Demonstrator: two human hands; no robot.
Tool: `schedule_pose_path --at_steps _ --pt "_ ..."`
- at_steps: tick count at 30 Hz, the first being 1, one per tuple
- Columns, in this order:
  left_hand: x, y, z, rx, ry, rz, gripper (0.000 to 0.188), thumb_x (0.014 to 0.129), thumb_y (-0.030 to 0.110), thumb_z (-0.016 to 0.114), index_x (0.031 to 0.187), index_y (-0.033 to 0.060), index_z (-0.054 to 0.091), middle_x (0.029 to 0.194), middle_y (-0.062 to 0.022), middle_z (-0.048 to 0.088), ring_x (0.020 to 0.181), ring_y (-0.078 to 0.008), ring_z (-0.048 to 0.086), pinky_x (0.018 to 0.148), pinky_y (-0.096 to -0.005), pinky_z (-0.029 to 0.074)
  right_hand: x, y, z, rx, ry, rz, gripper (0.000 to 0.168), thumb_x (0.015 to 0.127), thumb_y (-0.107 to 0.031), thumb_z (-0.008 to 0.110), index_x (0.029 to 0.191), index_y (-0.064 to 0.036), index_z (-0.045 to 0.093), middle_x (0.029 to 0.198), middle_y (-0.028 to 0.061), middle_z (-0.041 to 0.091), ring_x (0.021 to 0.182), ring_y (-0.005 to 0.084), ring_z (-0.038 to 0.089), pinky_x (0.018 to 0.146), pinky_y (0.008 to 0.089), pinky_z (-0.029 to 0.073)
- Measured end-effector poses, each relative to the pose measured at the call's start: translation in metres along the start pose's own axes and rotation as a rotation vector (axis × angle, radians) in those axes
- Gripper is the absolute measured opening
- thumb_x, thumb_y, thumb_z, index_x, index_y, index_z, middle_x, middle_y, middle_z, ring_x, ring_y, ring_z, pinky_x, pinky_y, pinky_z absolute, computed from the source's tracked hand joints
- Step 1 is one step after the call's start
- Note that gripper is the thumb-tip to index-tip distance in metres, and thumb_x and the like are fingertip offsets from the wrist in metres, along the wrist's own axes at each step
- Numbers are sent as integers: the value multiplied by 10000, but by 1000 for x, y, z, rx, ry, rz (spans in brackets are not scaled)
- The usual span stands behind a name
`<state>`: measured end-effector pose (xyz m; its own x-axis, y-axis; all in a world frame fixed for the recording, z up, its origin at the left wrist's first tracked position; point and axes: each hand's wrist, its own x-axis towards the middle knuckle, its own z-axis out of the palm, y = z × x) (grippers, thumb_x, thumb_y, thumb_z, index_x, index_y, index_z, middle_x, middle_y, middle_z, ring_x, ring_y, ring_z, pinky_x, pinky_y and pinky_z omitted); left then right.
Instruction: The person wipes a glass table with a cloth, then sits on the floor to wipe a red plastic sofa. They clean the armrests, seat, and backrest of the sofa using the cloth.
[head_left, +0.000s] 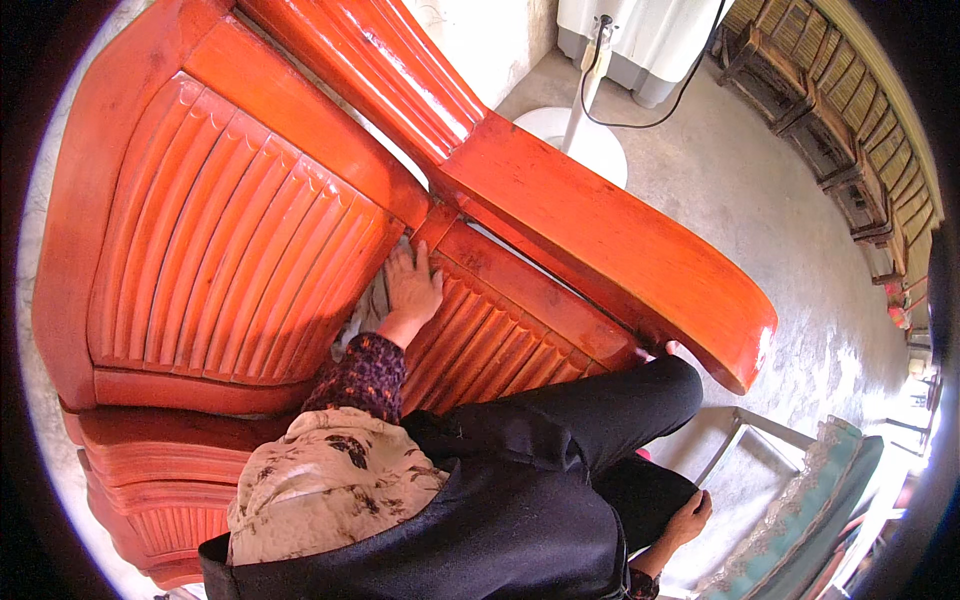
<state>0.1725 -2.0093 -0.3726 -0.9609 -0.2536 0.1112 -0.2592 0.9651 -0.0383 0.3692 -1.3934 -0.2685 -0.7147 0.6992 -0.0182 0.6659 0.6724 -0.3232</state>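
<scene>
My left hand (414, 289) lies with its fingers stretched out where the slatted seat (487, 330) of a glossy red-orange wooden bench meets its ribbed backrest (240, 255). Grey, cloth-like material (367, 311) shows beside and at the tips of the fingers; whether the hand grips it is unclear. Against the knee of my black trousers (645, 495) rests my right hand (686, 517), with no object visible in it and its fingers partly hidden. A broad wooden armrest (615, 240) runs along the far side of the seat.
Beyond the armrest stands a white post on a round base (600, 150), near a white plastic container (637, 45) and a black cable (667, 112). Dark wooden frames (817, 127) line the wall. A metal-framed table (742, 442) with a lace-edged green cover (802, 495) stands at lower right.
</scene>
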Motion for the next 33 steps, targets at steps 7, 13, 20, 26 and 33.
schedule_pose_path --at_steps 7,13,20,26,33 --pt "8 -3 -15 -82 -113 31 671 960 366 511 1476 -10 305 1500 -307 266 1372 -464 279 1127 -550 230 7 -13 3 -37 9 -47 431 960 -375 528 1152 -11 654 1110 216 642 1018 405 599 875 452 475" --pt "-149 -70 -30 -70 -209 -179 771 888 390 614 1485 19 295 1478 -331 274 1340 -511 293 1063 -635 259 12 -9 13 -50 11 -41 433 963 -373 523 1161 -10 650 1109 221 640 1008 422 596 876 458 474" --pt "-205 -103 -61 -136 -554 -547 949 857 455 636 1526 22 120 1404 -308 327 1303 -495 318 1010 -599 347 11 3 8 -41 25 -88 446 966 -379 521 1162 -1 653 1130 218 641 1019 408 606 880 448 479" --pt "-236 -112 -93 -130 -647 -390 1040 788 477 698 1519 4 131 1335 -313 369 1222 -475 397 1002 -565 370 6 3 8 -10 51 -41 448 961 -387 527 1164 -9 656 1129 205 648 1020 398 615 876 443 484" --pt "-177 -32 -59 -311 -457 -245 792 755 308 726 1419 51 378 1331 -270 459 1242 -450 441 1039 -495 387 4 17 7 -20 78 -51 440 951 -385 541 1156 -15 660 1109 198 657 1013 390 624 862 447 491"
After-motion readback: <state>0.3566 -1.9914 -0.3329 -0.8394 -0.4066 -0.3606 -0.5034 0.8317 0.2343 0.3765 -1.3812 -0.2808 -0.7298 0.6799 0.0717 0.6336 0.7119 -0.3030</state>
